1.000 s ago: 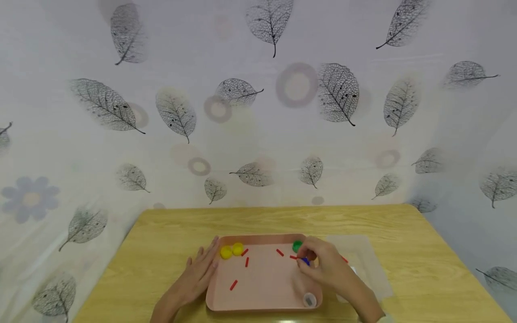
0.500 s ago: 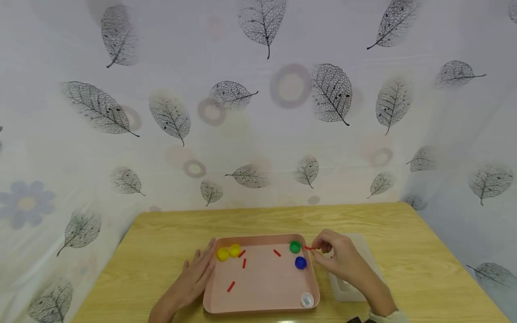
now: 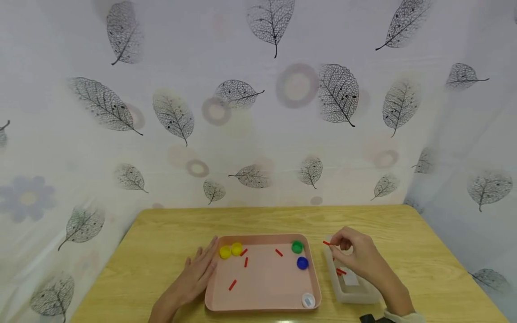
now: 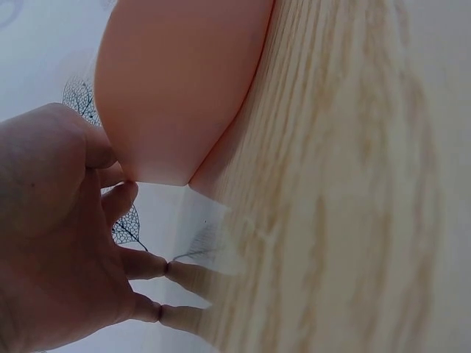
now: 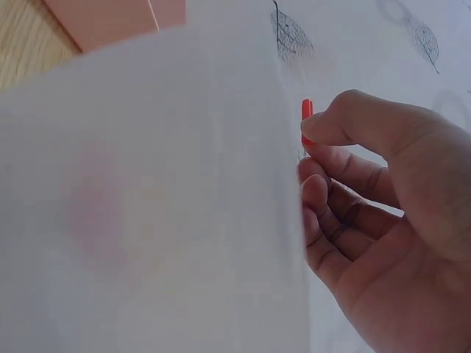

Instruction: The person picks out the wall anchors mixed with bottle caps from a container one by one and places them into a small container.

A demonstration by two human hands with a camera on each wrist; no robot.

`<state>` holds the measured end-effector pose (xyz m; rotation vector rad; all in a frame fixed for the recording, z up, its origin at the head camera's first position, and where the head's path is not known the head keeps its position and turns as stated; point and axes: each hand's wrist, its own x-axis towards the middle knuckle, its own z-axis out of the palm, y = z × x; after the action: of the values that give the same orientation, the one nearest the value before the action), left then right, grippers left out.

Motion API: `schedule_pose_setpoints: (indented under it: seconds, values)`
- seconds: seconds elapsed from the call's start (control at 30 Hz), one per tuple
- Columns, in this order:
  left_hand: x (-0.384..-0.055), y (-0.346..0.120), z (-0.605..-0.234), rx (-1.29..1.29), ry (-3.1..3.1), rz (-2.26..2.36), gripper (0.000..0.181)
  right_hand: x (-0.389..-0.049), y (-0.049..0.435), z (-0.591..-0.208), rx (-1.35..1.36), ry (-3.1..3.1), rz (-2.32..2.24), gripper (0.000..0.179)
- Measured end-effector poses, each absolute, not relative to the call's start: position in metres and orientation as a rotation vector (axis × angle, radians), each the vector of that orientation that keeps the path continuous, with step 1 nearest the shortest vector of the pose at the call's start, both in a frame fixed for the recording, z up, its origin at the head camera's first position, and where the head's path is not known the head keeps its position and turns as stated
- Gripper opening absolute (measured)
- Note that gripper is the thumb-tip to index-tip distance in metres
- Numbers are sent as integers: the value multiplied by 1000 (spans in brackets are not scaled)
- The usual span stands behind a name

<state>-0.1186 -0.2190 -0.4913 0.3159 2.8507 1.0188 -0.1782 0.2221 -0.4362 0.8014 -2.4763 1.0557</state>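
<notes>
Between thumb and forefinger, my right hand [image 3: 361, 255] pinches a short red stick [image 5: 307, 114]. It is above the far part of a translucent white box [image 3: 357, 297], to the right of the pink tray [image 3: 270, 287]. More red sticks [image 3: 341, 271] and a white rectangular piece [image 3: 350, 279] show inside that box. My left hand [image 3: 193, 279] rests with extended fingers against the tray's left side; the left wrist view shows its fingertips on the tray wall and table. Several red sticks [image 3: 233, 285] lie scattered in the tray.
Two yellow caps [image 3: 225, 252] sit in the tray's far left corner. A green cap [image 3: 297, 246] and a blue cap [image 3: 302, 263] are at its right side, a white round cap [image 3: 308, 300] at the near right corner. The wooden table [image 3: 161, 242] meets a leaf-patterned curtain behind.
My right hand has moved right, from above the tray's blue cap to above the white box, still pinching the red stick. My left hand stays at the tray's left side.
</notes>
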Motion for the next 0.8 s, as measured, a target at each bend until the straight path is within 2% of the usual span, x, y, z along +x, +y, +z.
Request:
schedule_pose_setpoints:
  seconds: [0.8]
  values:
    - [-121,-217,-491,308,2850,1002,57,-186,253,-448,611,-2652,1024,17]
